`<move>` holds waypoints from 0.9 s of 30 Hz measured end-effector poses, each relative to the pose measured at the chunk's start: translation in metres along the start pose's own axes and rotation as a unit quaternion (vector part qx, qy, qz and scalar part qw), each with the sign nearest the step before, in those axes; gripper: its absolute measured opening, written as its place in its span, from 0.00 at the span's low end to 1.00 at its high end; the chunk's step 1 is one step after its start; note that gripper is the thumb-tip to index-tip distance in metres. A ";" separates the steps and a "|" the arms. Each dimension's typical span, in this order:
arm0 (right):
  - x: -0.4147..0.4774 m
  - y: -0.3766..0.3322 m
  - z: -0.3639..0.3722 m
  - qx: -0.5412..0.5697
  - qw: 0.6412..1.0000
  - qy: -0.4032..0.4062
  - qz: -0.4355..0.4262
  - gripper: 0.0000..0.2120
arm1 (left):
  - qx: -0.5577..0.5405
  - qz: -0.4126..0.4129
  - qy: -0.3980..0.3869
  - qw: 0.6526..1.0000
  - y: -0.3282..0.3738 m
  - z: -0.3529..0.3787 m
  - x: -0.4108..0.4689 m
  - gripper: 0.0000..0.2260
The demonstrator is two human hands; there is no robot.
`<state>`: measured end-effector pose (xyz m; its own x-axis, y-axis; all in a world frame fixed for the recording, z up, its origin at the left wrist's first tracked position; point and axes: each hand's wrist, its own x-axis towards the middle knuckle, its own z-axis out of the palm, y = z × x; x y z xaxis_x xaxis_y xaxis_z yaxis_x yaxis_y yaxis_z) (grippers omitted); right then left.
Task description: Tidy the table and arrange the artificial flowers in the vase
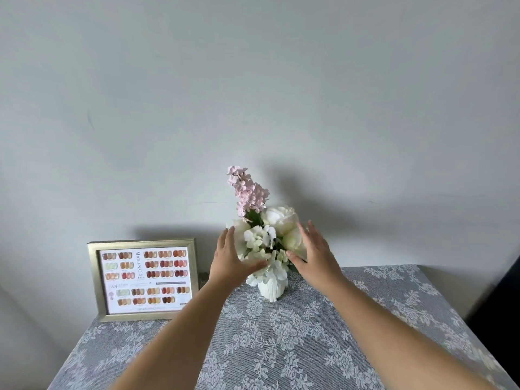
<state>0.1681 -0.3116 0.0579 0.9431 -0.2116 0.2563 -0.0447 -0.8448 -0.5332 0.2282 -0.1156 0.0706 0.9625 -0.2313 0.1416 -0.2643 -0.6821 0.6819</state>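
A small white ribbed vase (271, 289) stands upright near the far edge of the table. It holds white artificial flowers (277, 220) and one tall pink flower spike (247, 191) rising at the back left. My left hand (229, 258) is flat against the left side of the bouquet, fingers extended. My right hand (315, 251) mirrors it on the right side, thumb touching the lower petals. Both hands cup the flowers without gripping a stem.
A gold-framed colour-sample chart (143, 280) leans against the wall at the table's far left. A grey lace-patterned tablecloth (295, 339) covers the table. A plain wall rises right behind. Something dark (503, 305) stands off the table's right edge.
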 end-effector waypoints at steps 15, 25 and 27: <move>0.022 -0.010 -0.017 0.186 0.976 0.031 0.104 0.33 | -0.081 -0.025 -0.016 0.996 -0.008 -0.013 -0.001 0.57; 0.050 -0.033 -0.014 0.165 0.978 -0.078 0.099 0.32 | -0.056 0.013 -0.043 0.997 0.014 -0.011 0.022 0.48; 0.048 -0.027 -0.015 0.167 0.980 -0.047 0.100 0.33 | -0.056 0.015 -0.035 0.998 0.011 -0.013 0.021 0.47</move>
<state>0.2096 -0.3059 0.0964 0.9535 -0.2967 0.0537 -0.1356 -0.5808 -0.8026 0.2461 -0.1194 0.0906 0.9466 -0.3012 0.1152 -0.2807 -0.5938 0.7541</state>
